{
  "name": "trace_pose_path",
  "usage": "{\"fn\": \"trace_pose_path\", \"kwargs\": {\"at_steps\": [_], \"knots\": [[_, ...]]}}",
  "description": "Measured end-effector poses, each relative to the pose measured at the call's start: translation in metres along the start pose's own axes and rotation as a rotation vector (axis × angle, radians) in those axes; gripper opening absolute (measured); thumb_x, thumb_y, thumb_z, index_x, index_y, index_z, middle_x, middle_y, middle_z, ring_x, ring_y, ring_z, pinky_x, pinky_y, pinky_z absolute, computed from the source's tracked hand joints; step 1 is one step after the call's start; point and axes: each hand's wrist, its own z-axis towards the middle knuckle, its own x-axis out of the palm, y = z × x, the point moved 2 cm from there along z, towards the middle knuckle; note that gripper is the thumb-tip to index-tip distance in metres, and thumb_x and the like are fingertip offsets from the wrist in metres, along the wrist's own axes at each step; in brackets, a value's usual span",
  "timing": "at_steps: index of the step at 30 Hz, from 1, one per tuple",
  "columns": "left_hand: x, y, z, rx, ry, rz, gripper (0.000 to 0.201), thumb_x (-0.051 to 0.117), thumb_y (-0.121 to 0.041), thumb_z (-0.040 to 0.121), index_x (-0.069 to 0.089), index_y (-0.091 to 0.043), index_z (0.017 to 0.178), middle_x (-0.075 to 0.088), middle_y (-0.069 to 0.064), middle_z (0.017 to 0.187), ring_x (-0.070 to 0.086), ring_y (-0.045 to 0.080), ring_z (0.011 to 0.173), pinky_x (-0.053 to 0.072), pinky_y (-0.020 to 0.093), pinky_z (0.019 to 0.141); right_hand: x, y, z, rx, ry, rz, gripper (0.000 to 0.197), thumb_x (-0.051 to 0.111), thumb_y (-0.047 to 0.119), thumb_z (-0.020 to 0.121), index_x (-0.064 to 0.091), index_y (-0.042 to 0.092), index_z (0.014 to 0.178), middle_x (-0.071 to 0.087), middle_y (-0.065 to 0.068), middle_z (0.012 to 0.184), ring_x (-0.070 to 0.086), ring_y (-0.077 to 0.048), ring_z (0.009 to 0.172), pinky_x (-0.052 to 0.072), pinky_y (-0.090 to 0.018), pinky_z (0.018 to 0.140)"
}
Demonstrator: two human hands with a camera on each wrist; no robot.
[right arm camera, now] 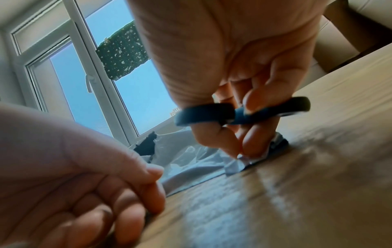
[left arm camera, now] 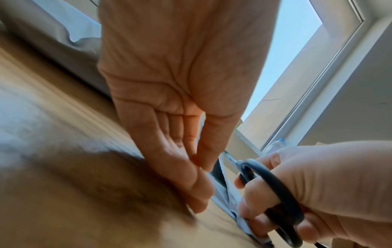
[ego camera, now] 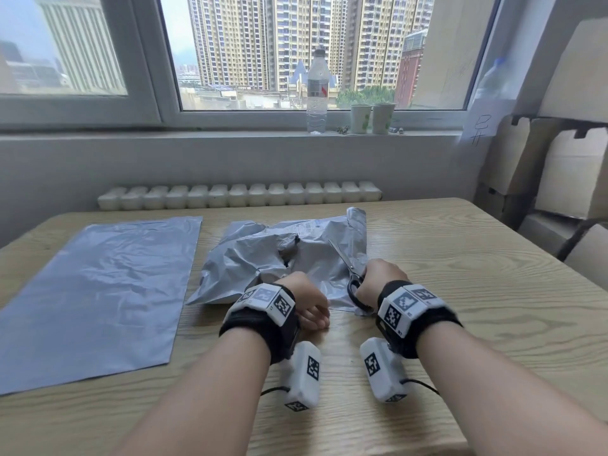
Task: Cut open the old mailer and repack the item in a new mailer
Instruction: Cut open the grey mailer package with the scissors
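Head view shows a light wood-grain table with a crumpled grey plastic old mailer lying at its middle, a printed label on its far part and a dark torn hole near its centre. To its left, apart from it, a flat smooth grey new mailer lies spread on the tabletop. The right hand grips a pair of black-handled steel scissors; fingers pass through the handle loops, and the blades point away and to the left over the right part of the old mailer. From the right wrist view the thumb sits in one loop and the fingers in the other, with the fingertips down at the near edge of the grey plastic. The left hand lies at the near edge of the old mailer, just beside the right hand. In the left wrist view its fingers are nearly straight and close together, tips on the table at the mailer's edge; whether they pinch the plastic cannot be told. On the windowsill behind stand a clear plastic water bottle and two pale paper cups. A white radiator runs below the sill, and cardboard boxes are stacked at the right.
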Motion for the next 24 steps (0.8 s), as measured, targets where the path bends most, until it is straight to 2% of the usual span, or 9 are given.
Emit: {"fn": "trace_pose_path", "kwargs": {"at_steps": [5,7,9,11,14,17,19,22,24], "knots": [[0.003,-0.003,-0.001,-0.008,-0.021,-0.042,0.026,0.057,-0.017,0.094,0.067,0.0,0.078,0.069,0.007,0.061,0.063,0.009,0.044,0.056,0.022,0.059,-0.002,0.0,-0.005,-0.041,0.025,-0.022,0.02,0.059,0.036,0.081,0.053,0.019,0.09,0.064,-0.005,0.09,0.063,-0.028,0.089,0.048,-0.028,0.072],[0.006,-0.004,0.001,-0.01,-0.024,-0.048,0.026,0.057,-0.017,0.094,0.067,-0.001,0.078,0.07,0.006,0.06,0.063,0.01,0.044,0.056,0.022,0.06,-0.002,0.001,-0.006,-0.062,0.041,-0.046,0.02,0.059,0.036,0.081,0.05,0.019,0.08,0.061,-0.004,0.086,0.064,-0.027,0.088,0.048,-0.029,0.07],[0.007,-0.004,0.001,-0.007,-0.03,-0.047,0.027,0.056,-0.017,0.095,0.066,-0.001,0.076,0.068,0.004,0.053,0.062,0.008,0.041,0.055,0.019,0.053,-0.003,0.002,-0.007,-0.078,0.036,-0.082,0.029,0.058,0.035,0.083,0.039,0.02,0.067,0.061,-0.005,0.086,0.064,-0.027,0.088,0.05,-0.03,0.071],[0.007,-0.004,0.001,-0.004,-0.035,-0.051,0.027,0.055,-0.017,0.096,0.065,-0.001,0.077,0.067,0.003,0.05,0.06,0.007,0.039,0.054,0.017,0.049,-0.006,0.005,-0.01,-0.086,0.018,-0.109,0.033,0.058,0.034,0.085,0.034,0.02,0.068,0.062,-0.005,0.091,0.063,-0.027,0.091,0.051,-0.031,0.075],[0.006,-0.003,0.001,-0.009,-0.018,-0.065,0.026,0.054,-0.017,0.096,0.064,-0.002,0.078,0.067,0.003,0.052,0.062,0.007,0.041,0.054,0.018,0.051,-0.008,0.006,-0.013,-0.089,0.01,-0.109,0.03,0.057,0.034,0.085,0.033,0.023,0.071,0.06,-0.004,0.091,0.063,-0.028,0.094,0.052,-0.031,0.078],[0.004,-0.001,0.001,-0.012,-0.003,-0.074,0.028,0.054,-0.018,0.096,0.065,-0.003,0.076,0.068,0.002,0.052,0.062,0.007,0.043,0.055,0.018,0.057,-0.005,0.003,-0.009,-0.063,0.033,-0.057,0.018,0.058,0.034,0.083,0.046,0.022,0.078,0.062,-0.004,0.09,0.063,-0.027,0.089,0.051,-0.029,0.073],[0.004,-0.001,0.002,-0.011,0.007,-0.075,0.03,0.052,-0.019,0.097,0.064,-0.004,0.075,0.067,0.001,0.051,0.061,0.006,0.042,0.054,0.018,0.059,-0.006,-0.002,-0.006,-0.004,0.047,0.031,0.023,0.06,0.035,0.08,0.059,0.014,0.088,0.066,-0.005,0.088,0.063,-0.026,0.081,0.048,-0.027,0.066],[0.008,-0.003,0.004,-0.022,0.058,-0.115,0.032,0.047,-0.022,0.1,0.062,-0.004,0.078,0.067,0.0,0.05,0.061,0.004,0.04,0.053,0.014,0.053,-0.014,-0.01,0.001,0.061,0.025,0.251,0.025,0.066,0.034,0.073,0.067,0.01,0.079,0.069,-0.007,0.075,0.066,-0.025,0.07,0.053,-0.029,0.059],[0.014,-0.008,0.005,-0.023,0.113,-0.184,0.032,0.047,-0.026,0.1,0.061,-0.004,0.081,0.072,0.003,0.064,0.063,0.004,0.044,0.054,0.014,0.056,-0.024,-0.012,0.004,0.063,0.007,0.348,0.02,0.069,0.031,0.069,0.067,0.011,0.068,0.068,-0.005,0.064,0.065,-0.023,0.059,0.054,-0.03,0.056]]}}
